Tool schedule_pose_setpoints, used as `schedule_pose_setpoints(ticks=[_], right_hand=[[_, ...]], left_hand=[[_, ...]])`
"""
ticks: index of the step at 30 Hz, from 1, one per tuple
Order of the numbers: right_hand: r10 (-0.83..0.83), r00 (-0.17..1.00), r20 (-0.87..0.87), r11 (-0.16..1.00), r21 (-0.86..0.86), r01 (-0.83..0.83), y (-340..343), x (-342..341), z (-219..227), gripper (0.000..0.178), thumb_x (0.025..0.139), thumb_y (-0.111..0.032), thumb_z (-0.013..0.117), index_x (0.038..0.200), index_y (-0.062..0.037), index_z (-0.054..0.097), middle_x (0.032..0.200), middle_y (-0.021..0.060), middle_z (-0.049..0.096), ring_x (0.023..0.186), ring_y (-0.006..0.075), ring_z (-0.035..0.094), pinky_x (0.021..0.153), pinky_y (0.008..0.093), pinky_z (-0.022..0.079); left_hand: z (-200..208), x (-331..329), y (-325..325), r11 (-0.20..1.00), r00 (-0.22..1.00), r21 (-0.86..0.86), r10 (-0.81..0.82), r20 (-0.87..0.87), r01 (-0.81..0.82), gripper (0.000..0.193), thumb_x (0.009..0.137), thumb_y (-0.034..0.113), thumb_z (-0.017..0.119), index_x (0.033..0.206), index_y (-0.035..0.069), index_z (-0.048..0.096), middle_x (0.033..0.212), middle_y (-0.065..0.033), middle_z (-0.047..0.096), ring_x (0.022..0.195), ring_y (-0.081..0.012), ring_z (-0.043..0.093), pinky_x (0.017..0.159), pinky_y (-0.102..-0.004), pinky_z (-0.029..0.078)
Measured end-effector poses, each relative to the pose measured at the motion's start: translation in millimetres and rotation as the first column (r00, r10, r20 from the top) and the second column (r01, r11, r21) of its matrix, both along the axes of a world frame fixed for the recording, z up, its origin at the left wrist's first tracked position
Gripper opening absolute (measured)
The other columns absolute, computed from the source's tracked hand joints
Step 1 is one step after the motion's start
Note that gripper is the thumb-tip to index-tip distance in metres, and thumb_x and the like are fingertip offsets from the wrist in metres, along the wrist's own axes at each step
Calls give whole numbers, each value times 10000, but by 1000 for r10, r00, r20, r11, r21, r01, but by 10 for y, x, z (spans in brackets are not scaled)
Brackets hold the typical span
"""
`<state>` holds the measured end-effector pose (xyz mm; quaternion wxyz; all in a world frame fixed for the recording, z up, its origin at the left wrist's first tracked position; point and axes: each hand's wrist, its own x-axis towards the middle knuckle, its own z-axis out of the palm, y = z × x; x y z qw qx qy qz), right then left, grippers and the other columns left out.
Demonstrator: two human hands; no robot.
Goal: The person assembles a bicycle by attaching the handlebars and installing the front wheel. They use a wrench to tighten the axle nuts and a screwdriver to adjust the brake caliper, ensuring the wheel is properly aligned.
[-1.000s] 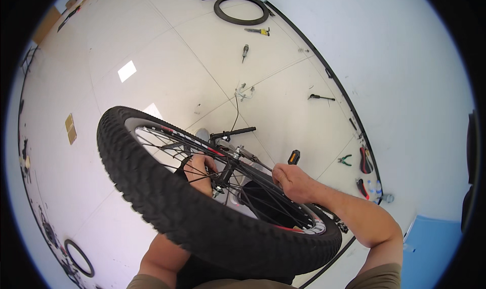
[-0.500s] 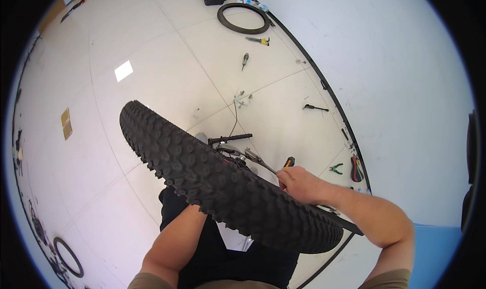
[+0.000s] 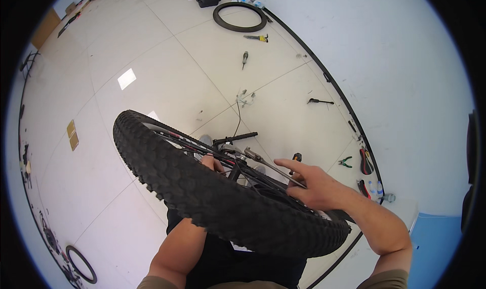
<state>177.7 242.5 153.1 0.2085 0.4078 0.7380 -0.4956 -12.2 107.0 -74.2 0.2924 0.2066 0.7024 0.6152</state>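
Note:
A knobbly black bicycle tyre (image 3: 202,198) on its wheel stands across the middle, close to me, tilted. My right hand (image 3: 321,188) is at the wheel's right side, its index finger stretched out. A long-handled metal wrench (image 3: 268,160) runs between this finger and the thumb, its jaw end toward the middle of the wheel. My left hand (image 3: 212,163) reaches behind the tyre, and its curled fingers show among the spokes near the hub. What they hold is hidden. Beyond the wheel a black handlebar grip (image 3: 245,136) sits low, near the floor.
An orange and black handle (image 3: 296,158) shows just beyond my right hand. Green pliers (image 3: 346,162), a red and black tool (image 3: 365,161) and a black ratchet-like tool (image 3: 320,101) lie by the right wall. A screwdriver (image 3: 245,59) and a loose tyre (image 3: 239,16) lie farther off.
The wheel has tilted, so its spokes and my left fingers now show. My right hand has slid right along the wrench, and its index finger has straightened.

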Motion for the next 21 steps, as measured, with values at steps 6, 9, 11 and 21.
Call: schedule_pose_setpoints(ticks=[6,9,11,21], right_hand=[[-20,944,-330,1000,-12,17,33,333,-261,534,867,21,641,1382,-78,541,1083,166,688,943,260,667,842,362,515],[128,874,-469,989,126,-77,93,394,-376,531,832,44,658,1342,-82,582,1050,160,672,902,278,655,809,366,513],[182,852,-491,980,166,-114,132,413,-387,524,812,55,664,1315,-78,601,1024,159,664,868,292,644,780,373,510],[254,497,-829,954,300,13,145,535,-978,384,768,41,713,1144,-6,653,832,131,621,815,296,624,702,384,505]], left_hand=[[112,-32,59,1000,994,1,-3,106,3,475,975,249,465,564,17,522,546,-104,553,534,-195,548,535,-311,430],[182,-5,67,998,961,33,43,274,-54,487,1013,286,440,608,23,507,577,-115,565,553,-198,550,553,-309,437],[151,-18,48,994,935,82,35,353,-69,464,1026,297,448,651,28,491,612,-110,570,568,-197,537,565,-311,444],[151,-21,77,967,841,143,104,532,-209,347,958,225,446,682,20,488,577,-103,504,515,-207,496,521,-311,415]])
